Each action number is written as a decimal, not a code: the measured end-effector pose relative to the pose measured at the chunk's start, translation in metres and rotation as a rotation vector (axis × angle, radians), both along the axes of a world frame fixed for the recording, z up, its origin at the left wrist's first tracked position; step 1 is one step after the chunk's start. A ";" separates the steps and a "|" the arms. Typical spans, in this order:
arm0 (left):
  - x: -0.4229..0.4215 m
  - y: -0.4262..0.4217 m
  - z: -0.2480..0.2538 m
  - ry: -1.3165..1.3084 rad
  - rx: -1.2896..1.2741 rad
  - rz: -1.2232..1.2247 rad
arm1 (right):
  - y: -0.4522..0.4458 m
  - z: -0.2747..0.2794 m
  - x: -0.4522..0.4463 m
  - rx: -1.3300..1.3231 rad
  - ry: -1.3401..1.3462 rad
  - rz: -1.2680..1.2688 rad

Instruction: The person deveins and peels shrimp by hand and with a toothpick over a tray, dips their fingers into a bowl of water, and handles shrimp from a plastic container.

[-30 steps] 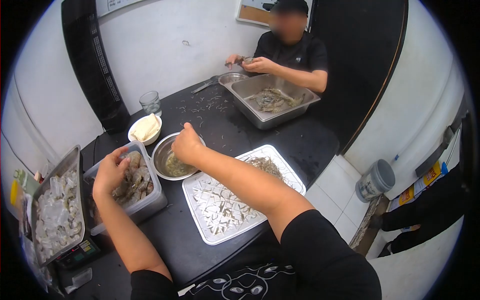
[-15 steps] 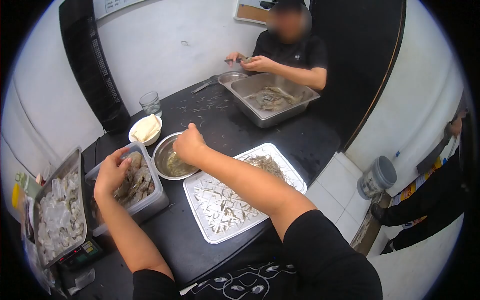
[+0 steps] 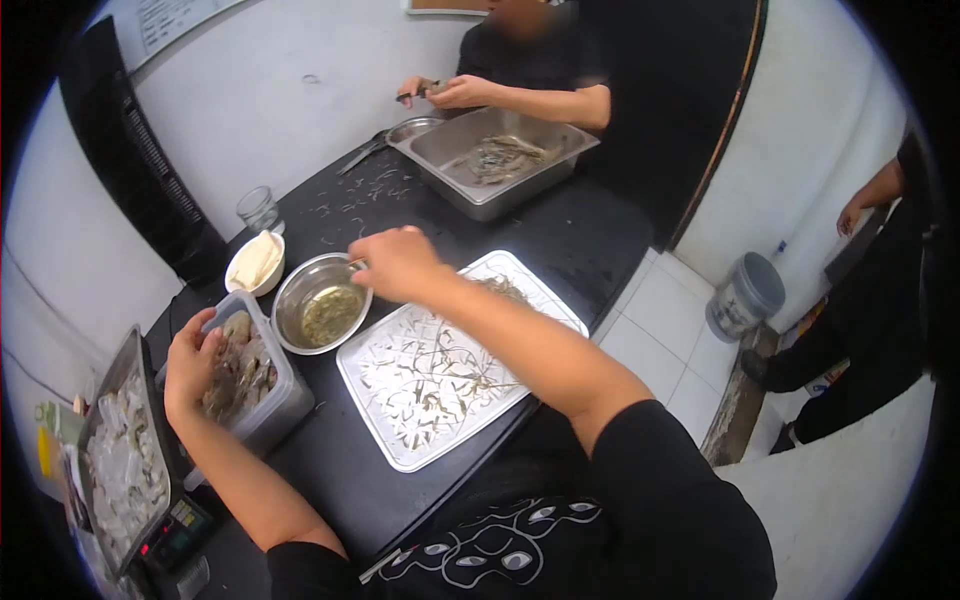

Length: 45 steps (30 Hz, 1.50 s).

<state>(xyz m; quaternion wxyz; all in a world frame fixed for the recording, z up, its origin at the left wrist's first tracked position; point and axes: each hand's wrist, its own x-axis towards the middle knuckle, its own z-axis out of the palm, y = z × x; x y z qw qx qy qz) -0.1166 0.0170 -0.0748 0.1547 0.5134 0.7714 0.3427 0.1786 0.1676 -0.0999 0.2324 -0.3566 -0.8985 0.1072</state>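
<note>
My left hand (image 3: 190,368) hovers at the left side of a clear plastic container (image 3: 290,400) of raw shrimp (image 3: 240,370). Its thumb and fingers are apart, with nothing visible between them. By the right rim of a steel bowl (image 3: 283,318), my right hand (image 3: 398,264) is closed in a pinch on a thin brownish stick (image 3: 357,262); most of it is hidden by the fingers. Cloudy yellowish liquid with bits lies in the bowl. Below my right forearm is a white tray (image 3: 405,458) strewn with shrimp legs and feelers (image 3: 440,370).
A scale (image 3: 180,520) bears a metal pan of peeled shrimp and ice (image 3: 125,460). A white bowl (image 3: 275,275) and a glass (image 3: 260,210) stand behind. Across the table, a co-worker handles a shrimp above a deep steel pan (image 3: 480,205). Another person stands right, near a bucket (image 3: 745,295).
My right hand has moved from over the steel bowl to its right rim, and the thin stick now shows. My left hand stays at the shrimp container. The whole view has shifted.
</note>
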 end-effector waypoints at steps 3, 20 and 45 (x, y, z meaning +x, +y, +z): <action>0.002 -0.004 0.004 0.127 0.043 0.001 | 0.033 -0.015 0.030 -0.443 0.227 0.208; 0.003 -0.008 0.006 0.094 0.073 0.012 | 0.013 -0.008 -0.047 0.063 -0.421 0.076; 0.154 -0.032 0.020 0.257 0.265 -0.390 | 0.020 -0.119 0.210 -0.456 1.186 -0.234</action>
